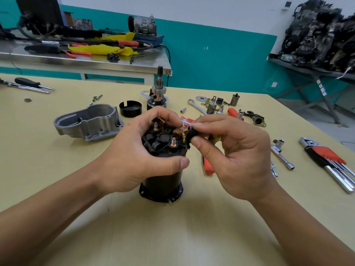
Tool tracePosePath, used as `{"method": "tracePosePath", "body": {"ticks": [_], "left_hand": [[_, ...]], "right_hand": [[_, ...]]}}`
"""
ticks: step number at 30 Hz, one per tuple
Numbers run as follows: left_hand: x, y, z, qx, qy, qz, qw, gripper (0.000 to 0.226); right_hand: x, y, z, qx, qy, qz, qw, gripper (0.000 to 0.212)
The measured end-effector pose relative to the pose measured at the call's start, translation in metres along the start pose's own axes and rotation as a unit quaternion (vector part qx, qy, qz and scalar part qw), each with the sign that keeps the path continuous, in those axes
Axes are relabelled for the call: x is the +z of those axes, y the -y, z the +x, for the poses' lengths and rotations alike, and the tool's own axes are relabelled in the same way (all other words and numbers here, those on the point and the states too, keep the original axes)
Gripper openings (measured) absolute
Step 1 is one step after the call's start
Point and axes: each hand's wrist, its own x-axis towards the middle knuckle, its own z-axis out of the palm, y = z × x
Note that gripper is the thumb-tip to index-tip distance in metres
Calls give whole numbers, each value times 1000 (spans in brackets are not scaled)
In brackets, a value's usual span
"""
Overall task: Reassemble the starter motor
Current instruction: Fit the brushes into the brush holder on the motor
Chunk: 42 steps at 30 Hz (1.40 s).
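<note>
A black cylindrical motor body (162,184) stands upright on the table in front of me, its open top showing brushes, brass clips and two copper studs. My left hand (134,150) wraps around its upper part, thumb across the front. My right hand (230,150) pinches a small black brush part (192,133) with a brass tab at the right rim of the top. Behind, the armature assembly (158,95) stands upright, a black end cap (130,108) lies beside it, and the aluminium housing (90,121) rests at the left.
Small parts, sockets and a spanner (197,106) lie at the back right. A hex key set (330,160), a T-handle socket wrench (281,154) and orange-handled pliers (208,166) sit to the right. Screwdrivers (32,85) lie far left. A cluttered steel bench (86,60) stands behind.
</note>
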Motion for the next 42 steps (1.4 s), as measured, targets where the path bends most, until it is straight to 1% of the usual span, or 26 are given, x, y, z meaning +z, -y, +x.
{"method": "tracePosePath", "body": {"ticks": [2, 5, 8, 10, 15, 19, 23, 26, 29, 31, 35, 42], "left_hand": [[1, 1, -1, 6, -4, 9, 1000, 55], [5, 2, -2, 18, -13, 23, 999, 64], [3, 5, 0, 9, -20, 3, 1000, 65], [-1, 6, 2, 1, -17, -2, 1000, 66], [-3, 5, 2, -7, 13, -5, 1000, 71], [-3, 3, 2, -9, 32, -13, 999, 71], [-5, 2, 2, -11, 45, -17, 999, 70], [-6, 3, 2, -9, 48, -14, 999, 69], [-6, 3, 2, -1, 36, -8, 999, 71], [-4, 2, 2, 14, 18, -6, 1000, 70], [2, -1, 3, 41, -29, 6, 999, 63], [7, 2, 3, 41, -83, 31, 995, 53]], "right_hand": [[1, -1, 1, 33, 10, 6, 999, 25], [1, 2, 1, 110, 16, 61, 992, 33], [-2, 7, 2, 161, 63, 99, 980, 36], [-1, 8, 3, 180, 80, 106, 975, 34], [2, 9, 6, 180, 57, 122, 974, 26], [1, 9, 7, 169, 61, 116, 977, 24], [1, 11, 8, 161, 58, 124, 977, 17], [0, 12, 10, 169, 59, 129, 975, 18], [0, 14, 11, 176, 58, 125, 975, 19], [1, 15, 11, 177, 54, 114, 976, 23], [4, 17, 12, 187, 44, 100, 976, 33], [8, 19, 10, 199, 9, 62, 978, 43]]}}
